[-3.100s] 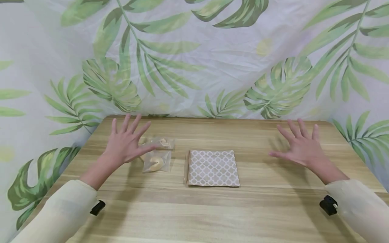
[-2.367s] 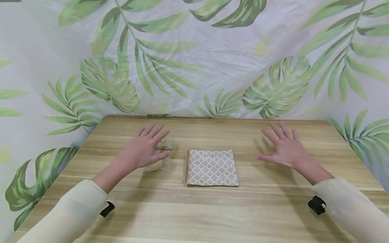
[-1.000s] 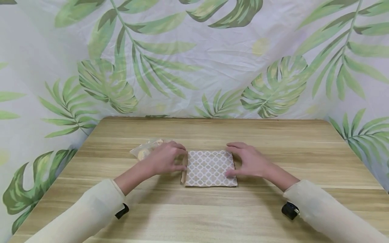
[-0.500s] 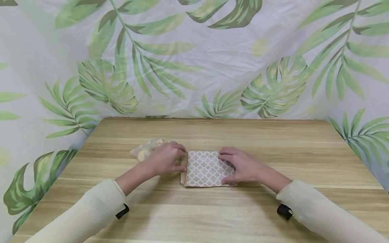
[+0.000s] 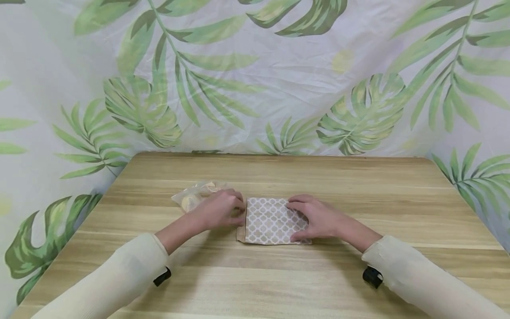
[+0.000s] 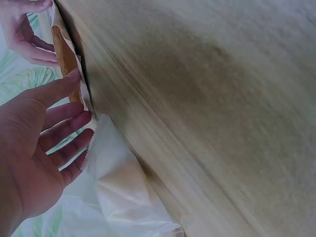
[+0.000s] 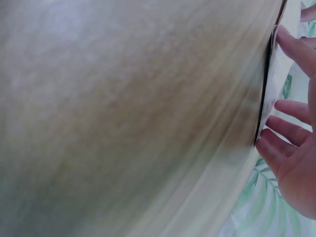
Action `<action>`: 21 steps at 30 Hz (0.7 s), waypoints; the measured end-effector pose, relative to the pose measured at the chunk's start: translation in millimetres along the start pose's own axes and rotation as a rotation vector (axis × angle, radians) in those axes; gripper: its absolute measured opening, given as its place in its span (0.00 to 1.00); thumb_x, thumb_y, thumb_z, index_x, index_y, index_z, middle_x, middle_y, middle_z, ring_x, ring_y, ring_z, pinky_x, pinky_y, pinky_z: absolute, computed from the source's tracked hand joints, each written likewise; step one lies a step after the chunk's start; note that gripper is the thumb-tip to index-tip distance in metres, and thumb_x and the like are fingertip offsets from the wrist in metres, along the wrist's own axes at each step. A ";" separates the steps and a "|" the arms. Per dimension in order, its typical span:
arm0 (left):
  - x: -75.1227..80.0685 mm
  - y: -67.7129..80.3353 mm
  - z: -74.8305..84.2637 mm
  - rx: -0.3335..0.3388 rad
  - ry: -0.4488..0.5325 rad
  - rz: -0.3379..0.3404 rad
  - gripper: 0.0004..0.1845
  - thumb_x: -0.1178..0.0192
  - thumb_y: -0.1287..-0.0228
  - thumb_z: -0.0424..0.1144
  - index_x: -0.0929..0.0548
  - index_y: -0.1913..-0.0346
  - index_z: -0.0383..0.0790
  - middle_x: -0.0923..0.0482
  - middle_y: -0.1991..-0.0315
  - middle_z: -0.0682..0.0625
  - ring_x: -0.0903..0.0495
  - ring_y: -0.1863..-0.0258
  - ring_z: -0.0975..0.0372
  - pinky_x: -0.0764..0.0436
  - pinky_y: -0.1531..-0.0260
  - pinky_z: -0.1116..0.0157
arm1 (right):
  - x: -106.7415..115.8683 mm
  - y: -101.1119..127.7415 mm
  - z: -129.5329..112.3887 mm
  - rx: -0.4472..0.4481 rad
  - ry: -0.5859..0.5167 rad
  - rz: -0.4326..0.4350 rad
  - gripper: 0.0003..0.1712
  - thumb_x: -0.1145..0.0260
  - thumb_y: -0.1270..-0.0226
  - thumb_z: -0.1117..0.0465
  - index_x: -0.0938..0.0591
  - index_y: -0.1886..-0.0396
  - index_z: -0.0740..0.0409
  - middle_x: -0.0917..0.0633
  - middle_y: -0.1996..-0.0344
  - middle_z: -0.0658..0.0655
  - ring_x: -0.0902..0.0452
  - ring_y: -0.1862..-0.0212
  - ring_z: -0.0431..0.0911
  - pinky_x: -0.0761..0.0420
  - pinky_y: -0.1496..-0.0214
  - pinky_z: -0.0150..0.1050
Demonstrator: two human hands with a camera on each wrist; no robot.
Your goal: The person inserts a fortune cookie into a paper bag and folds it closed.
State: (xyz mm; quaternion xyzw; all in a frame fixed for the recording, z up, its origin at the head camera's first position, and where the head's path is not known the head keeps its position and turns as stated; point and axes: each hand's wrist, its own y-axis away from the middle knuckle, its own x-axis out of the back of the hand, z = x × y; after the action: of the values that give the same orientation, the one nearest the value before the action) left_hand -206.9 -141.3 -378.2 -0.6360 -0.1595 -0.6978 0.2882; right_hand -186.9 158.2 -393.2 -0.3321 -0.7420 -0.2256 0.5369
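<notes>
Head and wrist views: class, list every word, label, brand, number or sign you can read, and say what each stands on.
No readable text anywhere.
Patterned packet: lattice design only.
Clear packaging: no lettering can be made out.
Leafy backdrop: leaves, no writing.
Black device under the right sleeve: too small to tell whether it is marked.

Shows the blurred wood-grain table point(image 7: 138, 123) across most of the view, with the right hand point(image 7: 300, 158) at the right touching a thin pale packet point(image 7: 278, 69), thumb well apart from fingers, before leaf-printed cloth point(image 7: 269, 205), near the cut-off left hand point(image 7: 309, 14) at top right
</notes>
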 end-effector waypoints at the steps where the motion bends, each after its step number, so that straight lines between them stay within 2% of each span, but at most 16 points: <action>1: -0.8 -0.4 -0.5 0.001 0.015 -0.006 0.07 0.30 0.49 0.40 0.15 0.70 0.41 0.19 0.69 0.51 0.23 0.68 0.60 0.23 0.63 0.62 | 0.0 -0.2 0.1 0.001 -0.001 0.000 0.50 0.26 0.56 0.36 0.27 0.37 0.62 0.29 0.37 0.61 0.36 0.35 0.55 0.32 0.37 0.49; 6: -4.7 -4.0 -2.7 0.052 0.155 -0.047 0.06 0.29 0.50 0.37 0.16 0.73 0.40 0.22 0.74 0.51 0.25 0.72 0.62 0.24 0.68 0.66 | 0.7 -0.7 0.1 -0.009 0.006 -0.006 0.50 0.26 0.56 0.36 0.27 0.37 0.60 0.29 0.37 0.60 0.36 0.35 0.55 0.32 0.37 0.49; 11: -7.8 -8.0 -4.7 0.094 0.307 -0.079 0.12 0.28 0.53 0.33 0.23 0.80 0.40 0.28 0.80 0.49 0.34 0.77 0.65 0.33 0.76 0.71 | 2.0 -0.7 -1.1 -0.024 -0.001 -0.016 0.49 0.26 0.55 0.36 0.27 0.37 0.59 0.29 0.37 0.60 0.35 0.35 0.54 0.31 0.38 0.48; 16: -5.5 -9.3 -3.1 0.126 0.369 -0.097 0.14 0.27 0.56 0.31 0.25 0.81 0.40 0.29 0.82 0.50 0.35 0.79 0.66 0.35 0.78 0.72 | 2.3 -0.3 -2.2 -0.031 -0.007 -0.024 0.49 0.26 0.55 0.36 0.27 0.37 0.59 0.30 0.37 0.60 0.36 0.35 0.54 0.31 0.38 0.48; 21: -2.3 -14.1 0.0 0.112 0.372 -0.083 0.14 0.28 0.55 0.31 0.26 0.82 0.42 0.29 0.82 0.53 0.34 0.79 0.67 0.34 0.78 0.72 | 2.4 -0.3 -2.8 -0.032 -0.002 -0.031 0.49 0.26 0.55 0.37 0.27 0.37 0.59 0.30 0.36 0.60 0.36 0.35 0.54 0.31 0.37 0.48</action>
State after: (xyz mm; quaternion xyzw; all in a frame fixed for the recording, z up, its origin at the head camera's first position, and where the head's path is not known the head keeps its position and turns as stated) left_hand -215.4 -129.8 -378.4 -0.4717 -0.1682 -0.8047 0.3187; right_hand -185.7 156.7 -390.0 -0.3293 -0.7440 -0.2456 0.5269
